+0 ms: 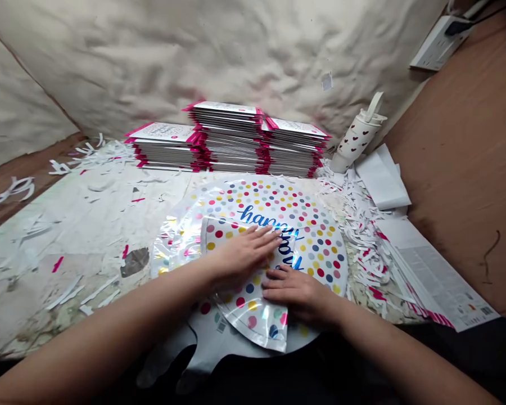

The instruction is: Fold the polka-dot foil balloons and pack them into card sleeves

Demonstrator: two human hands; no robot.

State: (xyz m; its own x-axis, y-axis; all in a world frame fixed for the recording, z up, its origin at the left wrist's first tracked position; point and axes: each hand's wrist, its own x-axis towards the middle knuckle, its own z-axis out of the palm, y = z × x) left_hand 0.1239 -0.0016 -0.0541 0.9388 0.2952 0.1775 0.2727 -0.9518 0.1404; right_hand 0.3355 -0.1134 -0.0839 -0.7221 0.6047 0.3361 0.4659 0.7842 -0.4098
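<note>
The left hand (247, 253) lies palm down, fingers straight and close together, spread flat on a folded foil piece (240, 315) and gripping nothing that I can see. Just beside it, nearer the person, the right hand (299, 289) is low and open too, its fingers slightly bent against the foil's right side; it seems to press rather than grasp.

The foil under both palms is already doubled into a wedge, with straight edges and a curved rim, and looks nearly flat. What's left, as I judge it, is beneath the hands: round foil sheets (320, 236) lying wide open, unfolded, their tails towards the person. They're shiny and silvery white, dotted pink, yellow, blue and grey, with blue lettering starting "happy".

To the right of the right hand, printed cards (438, 270) fan out near shredded paper (362, 253). Beyond the hands, three stacks of pink-edged packets (231, 140) stand by the wall, a heart-patterned tumbler (356, 140) to their right.
</note>
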